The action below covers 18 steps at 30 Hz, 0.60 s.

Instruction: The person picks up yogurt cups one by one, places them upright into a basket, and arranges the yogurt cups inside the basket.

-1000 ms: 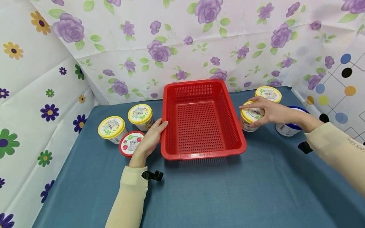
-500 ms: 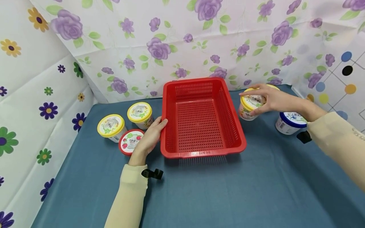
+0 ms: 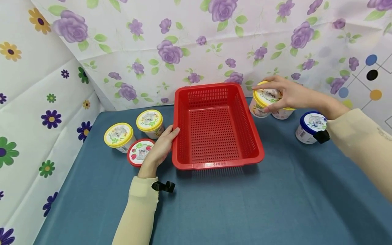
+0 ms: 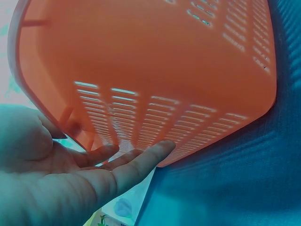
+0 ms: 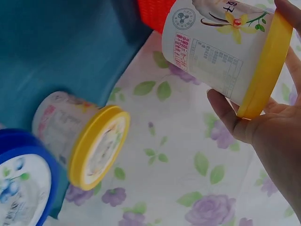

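Note:
A red plastic basket [image 3: 218, 165] stands in the middle of the table. My left hand [image 3: 163, 144] holds its left rim, thumb over the edge; the left wrist view shows the fingers [image 4: 141, 167] along the perforated outer wall. To the right of the basket, my right hand [image 3: 295, 94] grips a white tub with a yellow lid [image 3: 258, 108] around the lid, raised and slightly tilted. In the right wrist view that tub [image 5: 211, 52] shows a vanilla flower print, with thumb and fingers at its lid. Behind it, another yellow-lidded tub [image 3: 283, 114] is partly hidden.
A blue-lidded tub [image 3: 308, 127] stands at the right. Left of the basket are two yellow-lidded tubs, one nearer [image 3: 119, 136] and one farther [image 3: 150, 121], and a red-lidded tub [image 3: 137, 154] partly behind the left hand. A flowered cloth [image 3: 122, 58] rises at the back.
My right hand has lifted the yellow-lidded tub and carried it up and left toward the basket, uncovering the tubs behind. The left hand stays on the rim.

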Each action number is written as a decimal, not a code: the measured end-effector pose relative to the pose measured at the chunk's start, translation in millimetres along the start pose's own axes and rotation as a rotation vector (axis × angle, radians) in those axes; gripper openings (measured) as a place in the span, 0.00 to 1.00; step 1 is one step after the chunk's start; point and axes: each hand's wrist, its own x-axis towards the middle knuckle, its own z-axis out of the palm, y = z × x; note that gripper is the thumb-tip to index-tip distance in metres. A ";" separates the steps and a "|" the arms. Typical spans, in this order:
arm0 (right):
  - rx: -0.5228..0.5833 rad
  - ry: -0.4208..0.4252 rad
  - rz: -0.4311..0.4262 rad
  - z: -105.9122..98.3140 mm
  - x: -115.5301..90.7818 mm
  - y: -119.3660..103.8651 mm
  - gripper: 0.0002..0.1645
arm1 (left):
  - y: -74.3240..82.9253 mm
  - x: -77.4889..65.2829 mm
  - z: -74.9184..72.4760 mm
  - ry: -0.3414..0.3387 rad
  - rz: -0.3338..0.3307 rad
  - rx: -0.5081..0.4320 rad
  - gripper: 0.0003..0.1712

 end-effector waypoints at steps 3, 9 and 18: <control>-0.012 0.016 -0.031 -0.6 8.5 -5.9 0.47 | 0.0 -0.2 -0.9 0.003 0.004 0.009 0.32; 0.053 0.020 -0.053 5.9 31.3 -16.2 0.47 | -0.6 -0.5 0.1 0.011 -0.003 0.003 0.31; 0.062 0.012 -0.078 14.6 64.7 -29.3 0.47 | -0.3 -1.1 0.7 0.005 -0.002 -0.004 0.31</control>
